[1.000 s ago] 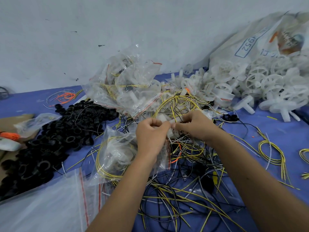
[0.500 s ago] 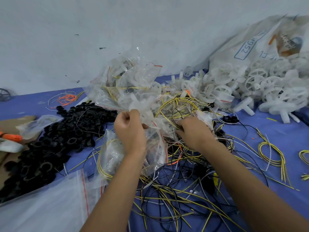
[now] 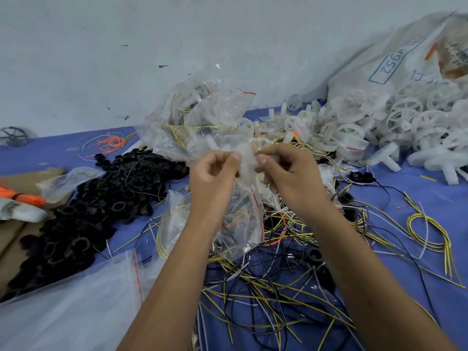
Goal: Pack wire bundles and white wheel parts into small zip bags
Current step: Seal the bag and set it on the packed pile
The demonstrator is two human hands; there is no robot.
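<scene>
Two hands: both raised over the blue table [image 3: 417, 211], meeting at the top of one small zip bag [image 3: 243, 216].
Left hand [image 3: 214, 173]: fingers pinched on the bag's top edge.
Right hand [image 3: 288, 176]: fingers pinched on the same edge, just beside the left.
Zip bag: hangs below the hands, wires inside, above the loose wires [image 3: 273, 287].
Filled bags [image 3: 202, 122]: piled just behind the hands.
White wheels [image 3: 379, 127]: heaped far right.
Black rings [image 3: 101, 198]: heaped left.
</scene>
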